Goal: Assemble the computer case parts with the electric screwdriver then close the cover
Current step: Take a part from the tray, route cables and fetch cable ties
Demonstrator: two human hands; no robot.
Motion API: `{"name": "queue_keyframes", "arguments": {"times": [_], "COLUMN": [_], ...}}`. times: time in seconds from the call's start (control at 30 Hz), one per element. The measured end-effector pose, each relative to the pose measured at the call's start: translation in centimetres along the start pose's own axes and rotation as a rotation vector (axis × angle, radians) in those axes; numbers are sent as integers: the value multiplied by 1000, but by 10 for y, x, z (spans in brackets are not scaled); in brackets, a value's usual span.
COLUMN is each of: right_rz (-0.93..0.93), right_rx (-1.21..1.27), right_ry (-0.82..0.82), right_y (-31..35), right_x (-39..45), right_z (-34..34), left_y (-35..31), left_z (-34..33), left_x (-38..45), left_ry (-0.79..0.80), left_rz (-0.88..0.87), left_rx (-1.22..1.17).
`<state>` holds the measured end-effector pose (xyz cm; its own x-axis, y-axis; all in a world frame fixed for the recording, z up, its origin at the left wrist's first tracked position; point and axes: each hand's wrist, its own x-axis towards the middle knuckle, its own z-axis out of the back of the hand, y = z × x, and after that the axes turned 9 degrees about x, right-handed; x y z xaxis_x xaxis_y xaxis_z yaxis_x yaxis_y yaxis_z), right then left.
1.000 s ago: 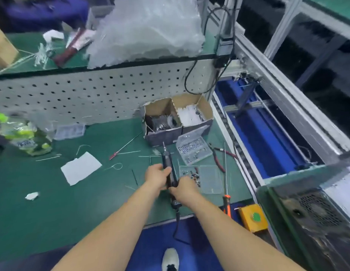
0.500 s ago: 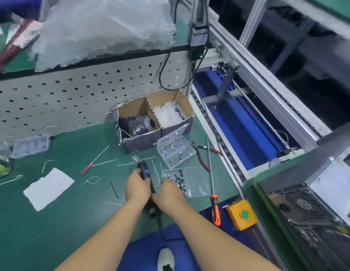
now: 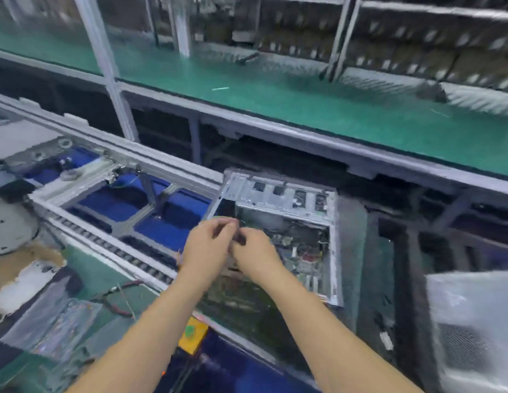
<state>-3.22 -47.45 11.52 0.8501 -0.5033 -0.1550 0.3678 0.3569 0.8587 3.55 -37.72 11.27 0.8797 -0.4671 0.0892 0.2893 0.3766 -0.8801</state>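
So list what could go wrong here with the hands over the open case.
1. Both hands meet over the open case; anything small pinched there could drop onto the exposed board.
2. The picture is blurred from motion, so aim may be poor.
3. Loose wires beside the fingers could snag.

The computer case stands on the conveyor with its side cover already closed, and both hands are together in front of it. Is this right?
Not quite. In the head view the computer case is open: its circuit boards and wiring show. The left hand and right hand are indeed together in front of it.
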Motion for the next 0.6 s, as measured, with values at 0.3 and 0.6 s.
{"name": "queue_keyframes", "arguments": {"times": [0.3,0.6], "right_rz": [-150,-359], "right_rx": [150,273], "right_ry": [-327,-461], "right_y": [-127,-253], "right_x": [-74,-129], "right_z": [196,275], "left_y": [-95,-105], "left_z": [-183,-314], "left_x": [-40,-79], "left_ry": [335,621], "left_rz": [-155,-179], "left_rx": [30,225]}}
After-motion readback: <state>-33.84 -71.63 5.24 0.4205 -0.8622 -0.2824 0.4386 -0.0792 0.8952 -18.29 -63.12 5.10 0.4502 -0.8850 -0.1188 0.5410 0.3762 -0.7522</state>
